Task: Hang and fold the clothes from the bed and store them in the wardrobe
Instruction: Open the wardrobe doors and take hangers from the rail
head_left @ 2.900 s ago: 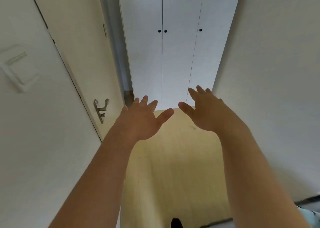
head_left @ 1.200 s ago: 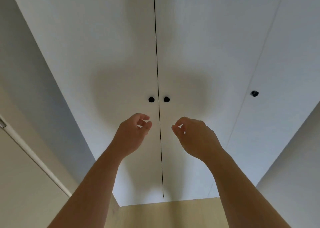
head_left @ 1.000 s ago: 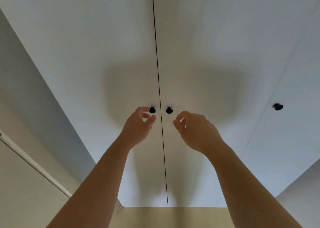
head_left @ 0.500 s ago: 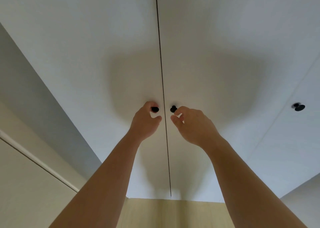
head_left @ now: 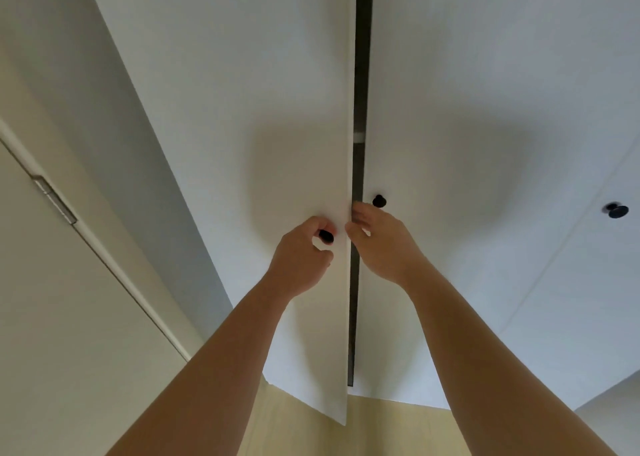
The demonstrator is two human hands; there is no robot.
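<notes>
- Since the tall white flat-fronted wardrobe (head_left: 450, 74) stands straight ahead, its left door (head_left: 259, 109) is ajar, with a dark gap (head_left: 358, 164) beside it; no clothes show.
- The left hand (head_left: 301, 254) pinches that door's small round black knob (head_left: 326, 235). The right hand (head_left: 381, 241) curls just below the second knob (head_left: 379, 200); whether it grips anything, I cannot tell.
- The panels look stiff and probably swing lightly; the small knobs are the handhold and could slip.
- Count: three doors, three knobs, two hands.
</notes>
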